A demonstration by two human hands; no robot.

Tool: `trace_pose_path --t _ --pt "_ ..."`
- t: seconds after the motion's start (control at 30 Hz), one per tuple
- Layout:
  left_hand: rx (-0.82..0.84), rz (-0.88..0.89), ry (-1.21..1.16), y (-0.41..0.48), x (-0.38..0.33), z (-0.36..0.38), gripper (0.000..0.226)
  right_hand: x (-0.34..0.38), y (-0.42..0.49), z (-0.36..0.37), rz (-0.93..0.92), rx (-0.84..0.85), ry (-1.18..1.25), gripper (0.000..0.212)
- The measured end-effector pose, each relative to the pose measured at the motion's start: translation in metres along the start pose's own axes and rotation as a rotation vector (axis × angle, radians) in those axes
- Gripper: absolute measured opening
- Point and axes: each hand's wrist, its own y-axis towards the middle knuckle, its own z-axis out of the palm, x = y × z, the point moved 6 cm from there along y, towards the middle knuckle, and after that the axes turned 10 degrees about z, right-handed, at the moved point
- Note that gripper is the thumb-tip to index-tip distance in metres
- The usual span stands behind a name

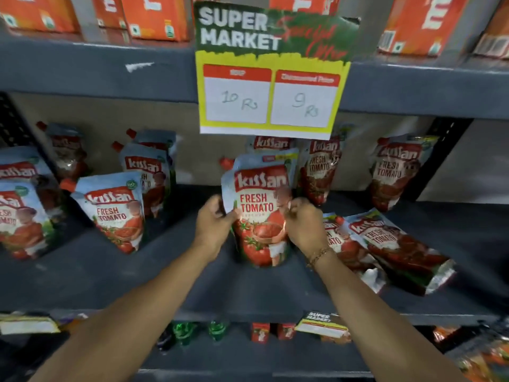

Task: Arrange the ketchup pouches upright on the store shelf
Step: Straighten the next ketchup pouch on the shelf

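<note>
A ketchup pouch (260, 210) with a red cap stands upright at the middle of the grey shelf (165, 271). My left hand (213, 224) grips its left edge and my right hand (303, 224) pinches its right edge. Right of my right wrist, two pouches (396, 249) lie flat and overlapping on the shelf. Several more pouches stand upright: one at the front left (115, 213), one behind it (150, 166), others against the back wall (321, 166) and at the far right (396, 169).
A yellow price sign (271, 75) hangs from the shelf above and hides the tops of the back pouches. Orange cartons (154, 17) fill the upper shelf. Green bottle caps (192, 330) and small red packs sit on the shelf below.
</note>
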Motion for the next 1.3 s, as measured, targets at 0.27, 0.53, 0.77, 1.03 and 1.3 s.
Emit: trace_pose_path --t 0.27,0.53,0.77,1.03,1.3 --pt "-0.455 -0.359 0.100 -0.036 0.024 0.009 0.015 -0.016 0.003 0.012 0.067 0.272 -0.141 0.018" --pt "0.232 -0.879 -0.117 -0.088 0.042 0.139 0.035 -0.106 0.026 -0.046 0.357 0.184 -0.757 0.036" --pt "0.125 -0.837 -0.079 -0.067 0.042 0.167 0.039 -0.127 0.050 -0.056 0.294 0.411 -0.648 0.029" --pt "-0.190 -0.248 -0.247 -0.032 -0.003 0.184 0.023 -0.115 0.056 -0.098 0.081 0.045 0.000 0.010" --pt "-0.536 -0.340 -0.058 -0.052 0.028 0.185 0.024 -0.132 0.072 -0.095 -0.063 0.305 -0.232 0.014"
